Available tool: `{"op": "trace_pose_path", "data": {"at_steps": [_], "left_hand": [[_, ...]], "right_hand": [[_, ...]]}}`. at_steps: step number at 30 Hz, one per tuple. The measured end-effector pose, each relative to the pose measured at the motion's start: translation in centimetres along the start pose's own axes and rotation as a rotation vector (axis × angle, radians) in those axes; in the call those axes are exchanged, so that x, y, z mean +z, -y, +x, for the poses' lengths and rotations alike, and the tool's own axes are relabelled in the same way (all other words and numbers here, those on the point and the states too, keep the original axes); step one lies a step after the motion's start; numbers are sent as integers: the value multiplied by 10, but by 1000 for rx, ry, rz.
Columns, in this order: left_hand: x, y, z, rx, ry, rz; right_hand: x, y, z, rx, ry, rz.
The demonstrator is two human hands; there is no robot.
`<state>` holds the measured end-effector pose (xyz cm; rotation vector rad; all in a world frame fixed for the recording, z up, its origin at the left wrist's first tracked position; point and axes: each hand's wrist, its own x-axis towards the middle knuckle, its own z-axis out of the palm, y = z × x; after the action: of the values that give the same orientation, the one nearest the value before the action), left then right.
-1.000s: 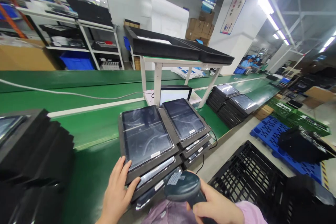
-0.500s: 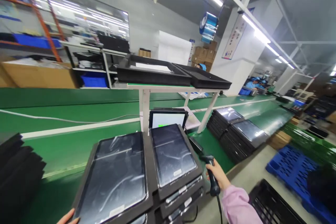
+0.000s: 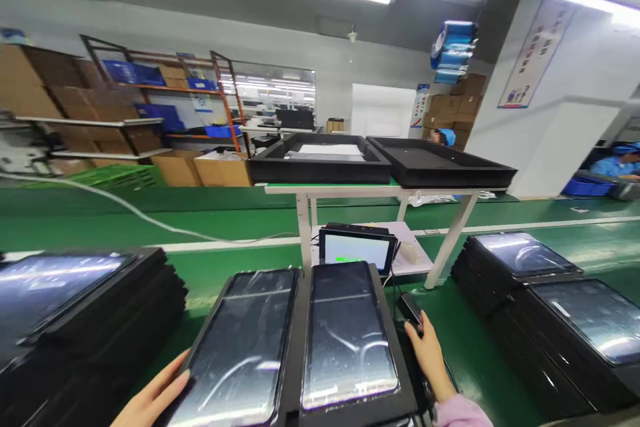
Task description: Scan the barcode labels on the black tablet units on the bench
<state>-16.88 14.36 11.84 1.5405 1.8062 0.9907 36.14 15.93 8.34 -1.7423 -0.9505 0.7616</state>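
Note:
Two flat screen panels under clear film lie side by side before me, a left panel point(image 3: 240, 347) and a right panel point(image 3: 350, 340), set in black foam trays. My left hand point(image 3: 157, 390) is open, with outstretched fingers against the left panel's outer edge. To the right of the panels, my right hand point(image 3: 430, 357) reaches down, thumb and forefinger stretched out and a little apart. Just beyond its fingertips lies a small black box point(image 3: 409, 307). Dark shapes beside the wrist are too unclear to name; the handheld scanner cannot be made out.
A small monitor point(image 3: 357, 250) with a green mark stands under a white raised shelf point(image 3: 350, 191) bearing black foam trays point(image 3: 320, 173). Stacked panels stand at left point(image 3: 100, 320) and right point(image 3: 540, 320) on the green bench. Another person point(image 3: 617, 163) is far right.
The view has swung left. My right hand, which held a black handheld scanner, is now lower beside the small black box, with no scanner visible in its fingers. My left hand stays at the left panel's edge.

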Motion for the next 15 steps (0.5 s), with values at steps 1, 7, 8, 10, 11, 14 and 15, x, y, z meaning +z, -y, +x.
{"op": "trace_pose_path", "data": {"at_steps": [1, 7, 8, 10, 11, 14, 15], "left_hand": [[-1, -13, 1, -99, 42, -90], [12, -42, 3, -303, 191, -558], [14, -42, 1, -307, 188, -588], [15, -44, -6, -275, 177, -628], [14, -46, -10, -254, 180, -644], [11, -51, -23, -197, 224, -697], [10, -51, -27, -188, 247, -715]], "right_hand": [[2, 16, -8, 14, 82, 98], [23, 75, -50, 89, 441, 323], [22, 76, -52, 91, 437, 284], [15, 73, -52, 76, 420, 158], [10, 71, -51, 60, 415, 66], [-6, 67, -50, 12, 436, -88], [-10, 67, -51, 1, 454, -123]]}}
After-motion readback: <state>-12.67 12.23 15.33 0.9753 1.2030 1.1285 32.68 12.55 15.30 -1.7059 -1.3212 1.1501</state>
